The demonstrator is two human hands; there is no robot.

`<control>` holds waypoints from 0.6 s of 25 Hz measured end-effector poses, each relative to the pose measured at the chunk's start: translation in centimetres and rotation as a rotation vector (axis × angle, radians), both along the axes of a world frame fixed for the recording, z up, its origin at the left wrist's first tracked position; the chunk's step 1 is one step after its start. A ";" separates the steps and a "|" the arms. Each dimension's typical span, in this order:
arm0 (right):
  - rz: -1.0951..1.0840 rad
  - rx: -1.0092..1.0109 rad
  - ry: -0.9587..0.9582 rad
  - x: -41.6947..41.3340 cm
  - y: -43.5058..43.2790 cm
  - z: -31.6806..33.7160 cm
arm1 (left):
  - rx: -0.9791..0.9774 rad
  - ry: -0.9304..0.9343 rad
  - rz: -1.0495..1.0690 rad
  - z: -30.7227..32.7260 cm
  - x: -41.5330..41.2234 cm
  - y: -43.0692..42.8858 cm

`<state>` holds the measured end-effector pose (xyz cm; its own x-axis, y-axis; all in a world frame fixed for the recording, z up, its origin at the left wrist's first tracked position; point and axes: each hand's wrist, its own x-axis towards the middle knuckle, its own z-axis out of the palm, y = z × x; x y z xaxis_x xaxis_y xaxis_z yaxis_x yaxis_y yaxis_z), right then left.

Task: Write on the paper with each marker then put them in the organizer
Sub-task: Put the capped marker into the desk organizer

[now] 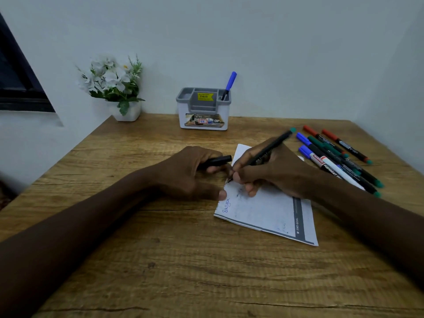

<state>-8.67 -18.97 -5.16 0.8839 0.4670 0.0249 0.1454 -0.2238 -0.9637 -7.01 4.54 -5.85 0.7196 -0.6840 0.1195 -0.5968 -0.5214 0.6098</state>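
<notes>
Right hand [275, 171], grip closed round a black marker [268, 149], tip touching the paper [270, 212] near its left edge, left hand [190, 173] just beside, grip curled round the black cap [220, 159], blue marker [230, 82] standing in the organizer [204, 111] by the wall, loose markers [327, 161] lying on the table [160, 260] at right

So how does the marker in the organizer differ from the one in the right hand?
The blue-capped marker stands tilted in the organizer's right compartment; the black marker is gripped by the right hand, its tip down at the paper. The blue-capped marker is capped; the black marker is uncapped, and the left hand holds its black cap. One top end is blue, the other teal. Both have slim dark barrels.
</notes>
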 end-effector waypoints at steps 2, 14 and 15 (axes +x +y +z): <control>0.006 -0.062 -0.081 0.0 0.6 -0.2 | 0.015 0.032 0.000 0.1 0.1 0.1; 0.009 -0.196 -0.217 -0.8 0.8 -0.6 | 0.062 0.069 0.013 0.5 0.1 0.1; 0.021 -0.200 -0.229 -0.9 0.9 -0.6 | 0.069 0.068 0.018 0.5 0.1 0.1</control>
<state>-9.57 -18.11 -5.78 0.8558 0.5012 0.1283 0.3607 -0.4002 -0.8425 -6.92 4.63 -5.31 0.7369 -0.6757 0.0230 -0.5453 -0.5739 0.6109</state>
